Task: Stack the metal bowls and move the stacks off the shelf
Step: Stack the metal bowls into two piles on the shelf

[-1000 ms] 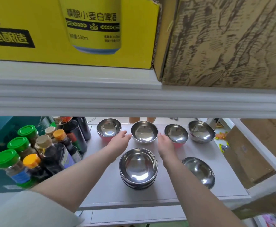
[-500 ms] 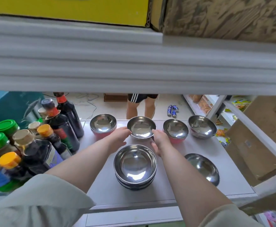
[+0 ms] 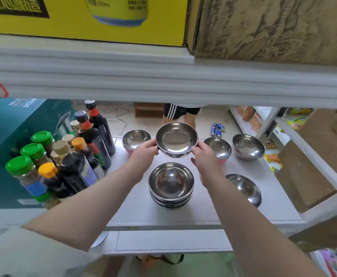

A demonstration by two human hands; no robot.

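Head view, only one available. Both hands carry one metal bowl [image 3: 176, 139] in the air, above the middle of the shelf [image 3: 203, 208], toward its back edge. Left hand [image 3: 143, 150] pinches the bowl's left rim, right hand [image 3: 205, 151] the right rim; each grip is closed on the bowl, fingers under, thumbs near the lip. The two-sided hold keeps it level, likely so it drops square into the stack.

The stack [image 3: 171, 184] sits mid-shelf, nearer the front edge, just below and in front of the lifted bowl. Several bowls are nested; exact count unclear. It's probably built centrally so either hand reaches it.

Loose bowls on the shelf:
- back-left bowl [image 3: 136, 139], pink underside, along the back edge
- back-right bowl [image 3: 217, 147], also pink below, partly behind the right hand
- far-right bowl [image 3: 248, 146], near the back right corner
- front-right bowl [image 3: 244, 189], tilted, near the right edge

Sauce bottles and jars [image 3: 69, 156] crowd the left edge, so the left forearm's clearance is tight. The upper shelf edge [image 3: 163, 80] caps the lift height.

Judgement: mid-transfer, next step is lowering the bowl into the stack. Four singles are left, and the stack is not yet moved off. Risk: an off-centre set-down makes it sit crooked on the stack.
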